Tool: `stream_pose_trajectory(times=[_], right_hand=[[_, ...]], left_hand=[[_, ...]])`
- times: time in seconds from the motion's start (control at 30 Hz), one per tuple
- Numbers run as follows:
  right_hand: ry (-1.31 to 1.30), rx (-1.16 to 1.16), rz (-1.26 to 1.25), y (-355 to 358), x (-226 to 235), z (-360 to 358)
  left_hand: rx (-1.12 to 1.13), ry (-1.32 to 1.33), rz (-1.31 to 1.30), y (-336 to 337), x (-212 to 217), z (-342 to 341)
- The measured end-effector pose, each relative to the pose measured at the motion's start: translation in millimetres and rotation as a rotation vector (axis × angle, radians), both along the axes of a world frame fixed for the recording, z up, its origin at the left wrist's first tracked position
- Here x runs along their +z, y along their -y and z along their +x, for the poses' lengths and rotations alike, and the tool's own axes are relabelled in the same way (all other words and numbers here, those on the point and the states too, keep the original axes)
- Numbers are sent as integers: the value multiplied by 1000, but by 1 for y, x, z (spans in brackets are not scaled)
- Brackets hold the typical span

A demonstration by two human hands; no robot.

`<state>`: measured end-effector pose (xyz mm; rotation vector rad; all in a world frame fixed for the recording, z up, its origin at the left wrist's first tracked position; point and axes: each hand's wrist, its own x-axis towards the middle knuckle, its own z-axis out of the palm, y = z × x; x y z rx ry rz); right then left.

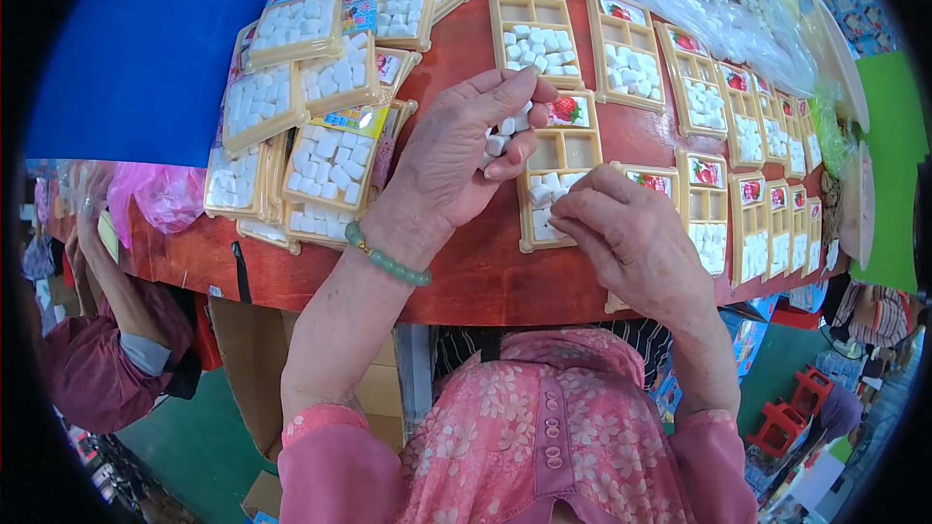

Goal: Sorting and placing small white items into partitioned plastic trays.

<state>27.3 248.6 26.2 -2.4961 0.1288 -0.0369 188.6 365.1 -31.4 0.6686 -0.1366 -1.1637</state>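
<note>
My left hand point(456, 131) is curled, palm up, around several small white marshmallow-like pieces point(498, 141). Its thumb and index fingertips come together above them. Below it lies a cream plastic tray point(525, 218) with a strawberry picture at the top, two small square compartments and a larger one holding white pieces point(546, 192). My right hand point(631, 243) reaches over the right side of this tray. Its thumb and fingers pinch at the white pieces in the larger compartment; the fingertips partly hide what they grip.
Similar part-filled trays point(631, 58) stand in rows to the right on the red table point(466, 281). Stacked filled trays point(335, 160) lean at the left. A clear plastic bag point(670, 0) of loose white pieces lies at the back. Another person's arm point(112, 277) shows at far left.
</note>
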Motion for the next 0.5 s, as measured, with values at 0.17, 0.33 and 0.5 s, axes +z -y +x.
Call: stream_pose_trajectory(times=[0.17, 0.33, 0.5], right_hand=[[-1, -15, -28, 1, -10, 15], [-16, 26, -54, 4, -13, 20], [-126, -192, 215, 17, 5, 11]], left_hand=[[11, 9, 9, 1, 1, 0], [6, 4, 11, 1, 1, 1], [-6, -11, -18, -1, 0, 2]])
